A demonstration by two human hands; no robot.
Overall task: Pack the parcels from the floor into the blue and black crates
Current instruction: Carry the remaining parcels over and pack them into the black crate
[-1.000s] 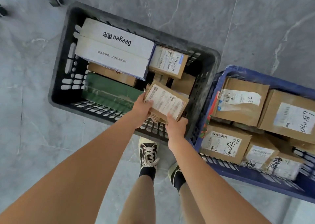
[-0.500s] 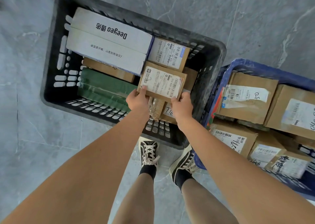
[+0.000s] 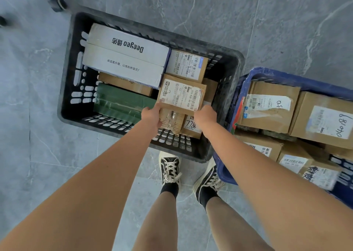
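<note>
While both arms reach forward and down from the head camera, the grey marble-patterned floor [image 3: 286, 30] carries two crates side by side. The black crate [image 3: 70, 101] stands to the left and the blue crate [image 3: 224, 171] to the right, their adjacent walls touching or nearly so. The blue crate holds brown cardboard parcels packed close together, among them one with handwritten digits on its label [image 3: 324, 118]. The black crate holds a large white box printed "Deeyeo" [image 3: 126, 53] along its far left side, a green parcel [image 3: 122, 102] nearer the person, and a brown box [image 3: 124, 83] between the two, partly under the white box. A labelled brown parcel [image 3: 188, 65] lies at the far right of the black crate. Just in front of it, a small labelled parcel [image 3: 181, 95] lies flat on top of other parcels in the right half of the black crate. The left hand [image 3: 151, 117] grips its near left corner, fingers curled under the edge. The right hand [image 3: 206, 115] grips its near right corner in the same way. Below the hands, a parcel marked with handwritten digits [image 3: 192, 125] is partly visible. Two black sneakers [image 3: 170, 169] with white laces stand on the floor at the near walls of the crates.
</note>
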